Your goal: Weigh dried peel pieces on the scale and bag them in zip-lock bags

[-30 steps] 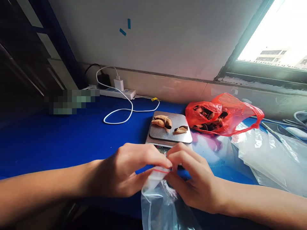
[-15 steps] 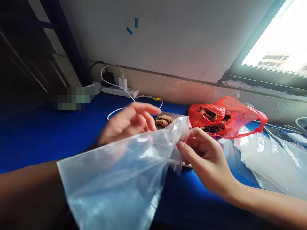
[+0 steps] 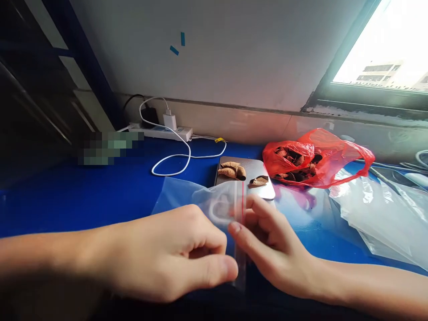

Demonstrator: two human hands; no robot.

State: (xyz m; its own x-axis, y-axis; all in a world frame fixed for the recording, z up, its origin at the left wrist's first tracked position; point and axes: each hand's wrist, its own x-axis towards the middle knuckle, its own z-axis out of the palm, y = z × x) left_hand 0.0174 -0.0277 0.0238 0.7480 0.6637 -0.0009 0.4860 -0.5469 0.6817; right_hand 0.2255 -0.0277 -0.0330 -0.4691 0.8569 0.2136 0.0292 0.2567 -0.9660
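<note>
A clear zip-lock bag [image 3: 200, 192] with a red line along its mouth is held up over the blue table. My right hand [image 3: 272, 243] pinches the mouth edge between thumb and fingers. In front of the bag, my left hand [image 3: 174, 256] is curled against its near side, thumb and index finger close to the mouth; its other fingertips are hidden. Behind the bag, a small silver scale [image 3: 249, 166] carries several brown curved dried pieces [image 3: 230, 170] and one separate piece [image 3: 259, 181].
A red plastic bag [image 3: 334, 156] of dark brown dried pieces stands right of the scale. Several clear bags [image 3: 377, 218] lie stacked at the right. A power strip [image 3: 170, 133] with a white charger and looped white cable [image 3: 189, 156] lies along the wall.
My left hand has come from behind the zip-lock bag to its near side. The bag has swung round and lowered, uncovering more of the scale. My right hand still pinches the mouth.
</note>
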